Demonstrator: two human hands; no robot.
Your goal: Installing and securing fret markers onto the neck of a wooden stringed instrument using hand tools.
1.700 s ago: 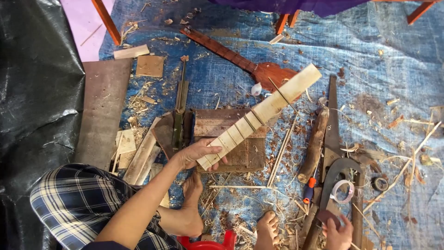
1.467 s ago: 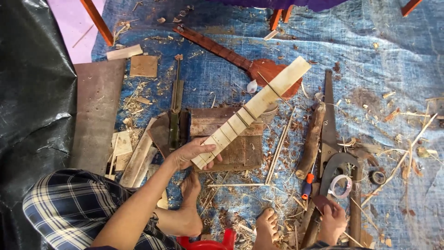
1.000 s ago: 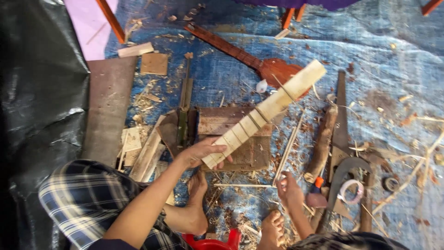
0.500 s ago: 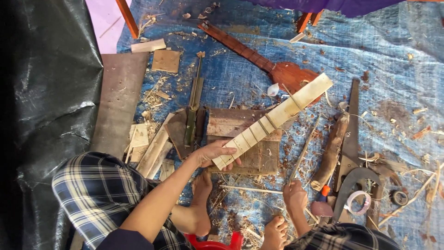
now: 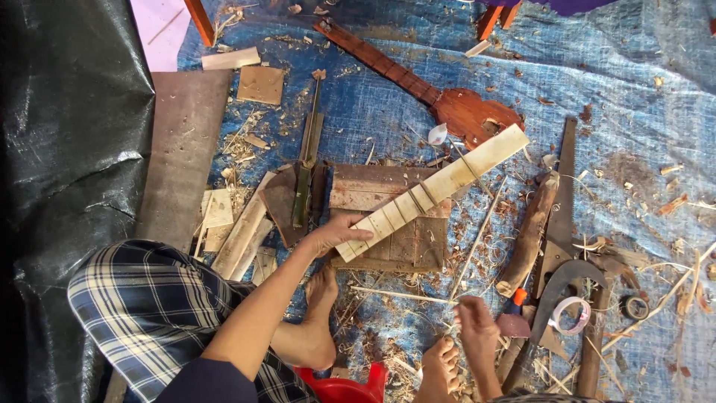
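Two hands were at work. Left hand (image 5: 333,235) gripped the near end of the pale notched wooden strip (image 5: 432,190), which lay slanted across the dark wood block (image 5: 388,250). Right hand (image 5: 476,321), below and right of the block, pinched a thin splinter (image 5: 399,295). Judged step: steadying the strip; next move calls for firm hold.

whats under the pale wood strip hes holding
The pale slotted strip lies slanted across a dark brown wooden block, which sits on the blue tarp. The left hand grips its lower end. The part of the block beneath the strip is hidden.
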